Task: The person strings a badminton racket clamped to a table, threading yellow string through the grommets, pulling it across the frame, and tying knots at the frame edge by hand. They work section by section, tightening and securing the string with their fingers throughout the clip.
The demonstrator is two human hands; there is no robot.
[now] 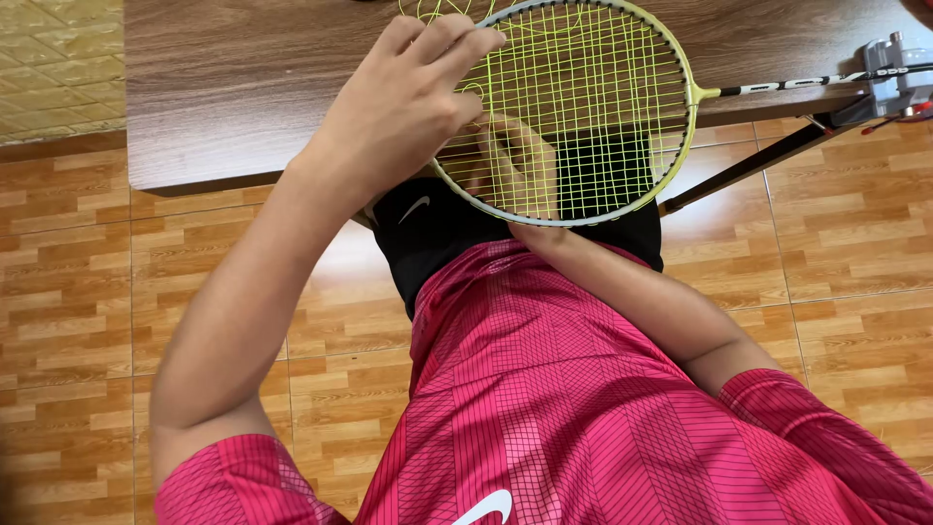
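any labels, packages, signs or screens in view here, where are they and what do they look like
No packages, signs or screens.
Printed band on the racket shaft: upper right, thin black bar with white lettering.
Logo on the shorts: centre, small white mark on black.
Logo on the shirt: bottom centre, white curved mark on pink.

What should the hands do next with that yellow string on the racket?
Probably pull the loose yellow string snug. The left hand pinches string on top of the racket head, the right hand waits underneath it, and slack loops lie past the frame on the wooden table.
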